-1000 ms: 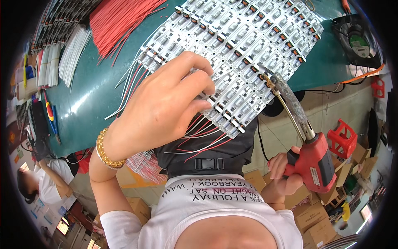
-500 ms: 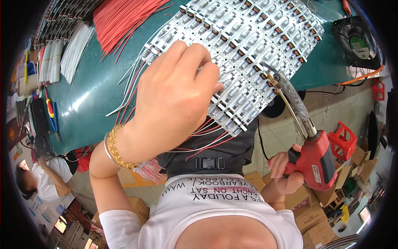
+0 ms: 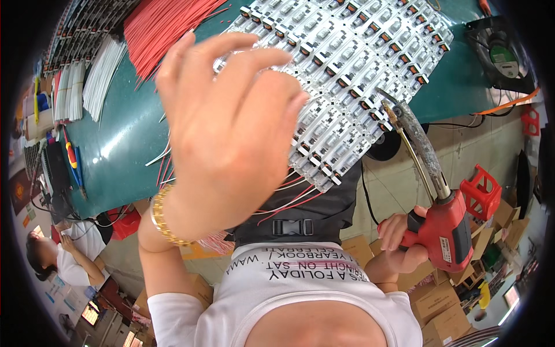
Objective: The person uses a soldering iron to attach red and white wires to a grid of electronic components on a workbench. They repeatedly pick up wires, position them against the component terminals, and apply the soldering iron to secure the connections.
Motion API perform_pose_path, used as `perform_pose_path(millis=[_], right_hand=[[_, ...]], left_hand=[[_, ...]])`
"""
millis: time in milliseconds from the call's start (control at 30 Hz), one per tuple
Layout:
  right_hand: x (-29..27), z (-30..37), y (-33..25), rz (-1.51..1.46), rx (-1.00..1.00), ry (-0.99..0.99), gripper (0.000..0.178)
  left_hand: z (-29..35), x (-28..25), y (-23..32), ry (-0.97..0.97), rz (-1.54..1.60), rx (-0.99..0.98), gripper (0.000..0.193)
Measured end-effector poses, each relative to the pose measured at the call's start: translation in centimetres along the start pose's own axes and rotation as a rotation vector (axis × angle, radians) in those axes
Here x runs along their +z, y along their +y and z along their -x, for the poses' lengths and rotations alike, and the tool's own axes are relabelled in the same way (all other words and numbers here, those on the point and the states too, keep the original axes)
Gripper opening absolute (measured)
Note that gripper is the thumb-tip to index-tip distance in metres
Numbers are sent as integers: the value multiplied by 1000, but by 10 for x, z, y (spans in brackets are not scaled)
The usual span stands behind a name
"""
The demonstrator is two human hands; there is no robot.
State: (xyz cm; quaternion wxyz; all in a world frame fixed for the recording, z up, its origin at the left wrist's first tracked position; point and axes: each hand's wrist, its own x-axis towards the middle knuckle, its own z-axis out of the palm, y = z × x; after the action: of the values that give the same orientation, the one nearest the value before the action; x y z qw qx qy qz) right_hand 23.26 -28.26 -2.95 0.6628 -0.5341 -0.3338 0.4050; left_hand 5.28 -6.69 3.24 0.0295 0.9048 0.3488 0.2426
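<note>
Right hand (image 3: 402, 246) was wrapped around the red soldering gun (image 3: 448, 231), tip at the right part of the circuit boards (image 3: 347, 69); contact unclear. Left hand (image 3: 231, 124) was half-curled over their left side; couldn't tell if it pinched anything. Boards lay on the green table (image 3: 127, 139), near corner past its edge.

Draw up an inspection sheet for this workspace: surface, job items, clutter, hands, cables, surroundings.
Surface: glossy green tabletop, partly covered.
Job items: white sheet of rectangular circuit modules; red-and-black pistol-shaped soldering tool.
Clutter: loose thin red wires, thin white wires.
Hands: left hand overlaps the sheet in view, grasp unclear; right hand grips the soldering tool.
Cables: orange cable, right.
Surroundings: red plastic stool, brown cardboard boxes, person in white.
</note>
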Motion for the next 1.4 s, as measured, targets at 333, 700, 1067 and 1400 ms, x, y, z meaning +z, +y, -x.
perform_pose_path(millis=[333, 700, 1067, 1400], right_hand=[[-1, 6, -1, 42, 59, -31, 81], [-7, 13, 3, 226, 50, -52, 69], [6, 5, -1, 80, 19, -31, 77], [13, -9, -7, -24, -54, 27, 74]], left_hand=[[15, 37, 14, 28, 218, -151, 11], [8, 38, 15, -30, 231, -168, 12], [9, 36, 15, -29, 226, -177, 12], [36, -50, -159, 151, -495, -504, 27]])
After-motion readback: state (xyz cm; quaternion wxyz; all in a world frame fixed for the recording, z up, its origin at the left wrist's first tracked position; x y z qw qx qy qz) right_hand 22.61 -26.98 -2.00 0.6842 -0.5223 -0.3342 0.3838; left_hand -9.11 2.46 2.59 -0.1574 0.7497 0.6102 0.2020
